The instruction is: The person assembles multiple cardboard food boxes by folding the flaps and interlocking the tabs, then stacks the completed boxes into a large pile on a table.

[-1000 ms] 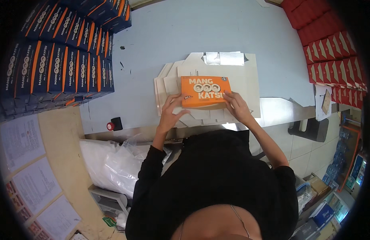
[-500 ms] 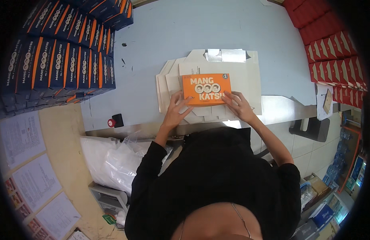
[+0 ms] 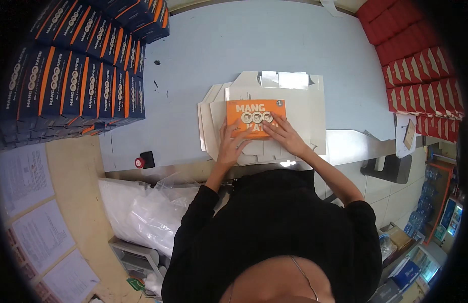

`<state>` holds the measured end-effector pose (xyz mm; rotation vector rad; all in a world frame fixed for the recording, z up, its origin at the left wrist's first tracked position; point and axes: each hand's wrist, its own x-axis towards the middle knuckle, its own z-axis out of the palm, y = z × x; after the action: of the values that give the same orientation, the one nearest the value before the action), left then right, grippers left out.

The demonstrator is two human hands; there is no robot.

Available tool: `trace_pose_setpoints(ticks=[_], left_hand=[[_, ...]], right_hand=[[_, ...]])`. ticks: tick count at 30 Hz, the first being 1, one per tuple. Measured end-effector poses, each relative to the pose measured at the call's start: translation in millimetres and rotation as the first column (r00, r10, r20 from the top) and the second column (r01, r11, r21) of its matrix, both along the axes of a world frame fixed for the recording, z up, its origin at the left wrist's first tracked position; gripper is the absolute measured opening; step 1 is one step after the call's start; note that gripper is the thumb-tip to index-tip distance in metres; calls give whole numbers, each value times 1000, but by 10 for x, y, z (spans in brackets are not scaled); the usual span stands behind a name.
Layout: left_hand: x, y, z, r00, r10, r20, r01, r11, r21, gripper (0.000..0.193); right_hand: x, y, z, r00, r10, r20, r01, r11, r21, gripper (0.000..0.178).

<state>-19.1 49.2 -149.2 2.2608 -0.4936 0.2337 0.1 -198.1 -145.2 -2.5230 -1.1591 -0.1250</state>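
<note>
A closed orange carton box (image 3: 268, 106) with white lettering and round drawn faces lies on a stack of flat, unfolded cardboard blanks (image 3: 309, 116). My left hand (image 3: 231, 145) grips the box around its left side, thumb towards the near edge. Across the top near the right corner, my right hand (image 3: 288, 137) lies with its fingers stretched out and slightly apart, touching the lid. The box's near right corner is hidden under that hand. The blanks show their pale inner side, with shiny white flaps along the far edge.
Stacked dark blue and orange boxes (image 3: 87, 83) fill the left of the pale blue table (image 3: 203, 40). Red and cream boxes (image 3: 421, 96) are piled on the right. A red-capped stamp with a black piece (image 3: 143, 160) sits at the near left edge. Clear plastic bags (image 3: 143, 207) lie below.
My right hand has slid inward from the box's right side onto its top, covering part of the lettering. The left hand stays at the left side. The whole view has shifted slightly.
</note>
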Motion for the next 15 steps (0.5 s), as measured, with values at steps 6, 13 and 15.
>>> trace_pose_setpoints(ticks=[6, 13, 15], left_hand=[[37, 263, -569, 993, -49, 104, 35, 991, 129, 35], [65, 70, 128, 932, 361, -35, -348, 862, -368, 37], [-33, -10, 69, 939, 335, -85, -342, 871, -352, 36]], right_hand=[[103, 300, 188, 991, -46, -128, 37, 997, -74, 87], [1337, 778, 858, 893, -178, -414, -26, 897, -441, 120], [2149, 1016, 1320, 999, -21, 36, 33, 923, -382, 110]])
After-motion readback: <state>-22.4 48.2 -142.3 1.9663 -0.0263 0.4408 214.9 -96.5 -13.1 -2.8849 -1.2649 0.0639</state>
